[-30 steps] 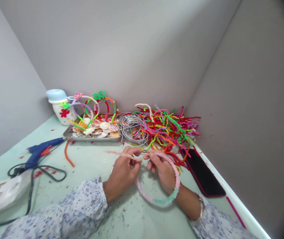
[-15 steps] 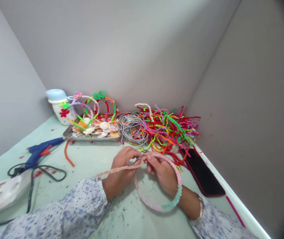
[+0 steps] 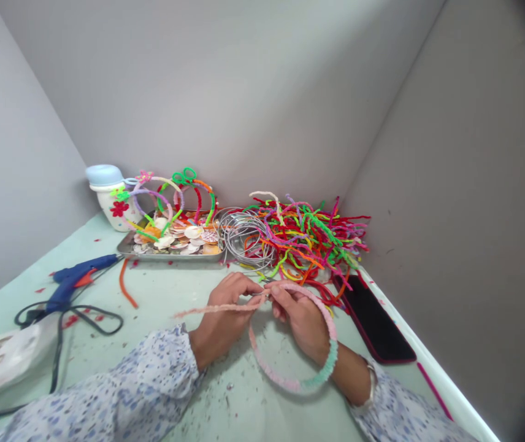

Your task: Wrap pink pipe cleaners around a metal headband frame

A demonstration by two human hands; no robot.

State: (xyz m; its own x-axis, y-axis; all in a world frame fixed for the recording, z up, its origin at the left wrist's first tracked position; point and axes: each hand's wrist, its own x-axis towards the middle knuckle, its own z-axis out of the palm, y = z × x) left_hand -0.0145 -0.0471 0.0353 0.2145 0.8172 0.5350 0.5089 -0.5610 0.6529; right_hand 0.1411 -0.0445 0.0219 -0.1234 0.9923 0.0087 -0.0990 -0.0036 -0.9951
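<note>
A hoop wrapped in pink, peach and mint-green pipe cleaner point(image 3: 331, 356) is held up over the table, with its wrapped ends meeting at the top. My right hand point(image 3: 306, 322) pinches the hoop there between thumb and fingers. Close beside it, my left hand point(image 3: 228, 310) is closed at the same spot, pinching the peach pipe cleaner point(image 3: 216, 309). The loose tail of this pipe cleaner runs out to the left across the back of the hand. Fingers partly hide the joint.
A metal tray point(image 3: 175, 256) holds shells and several decorated hoops. Beside it lie a wire coil point(image 3: 248, 239) and a heap of pipe cleaners point(image 3: 318, 236). A blue glue gun point(image 3: 72, 279) with its cord is on the left, a phone point(image 3: 377, 322) on the right, a lidded bottle point(image 3: 106, 190) behind.
The tail of the peach pipe cleaner has shifted slightly, lying a little higher and straighter. Both hands stay nearly in place on the hoop.
</note>
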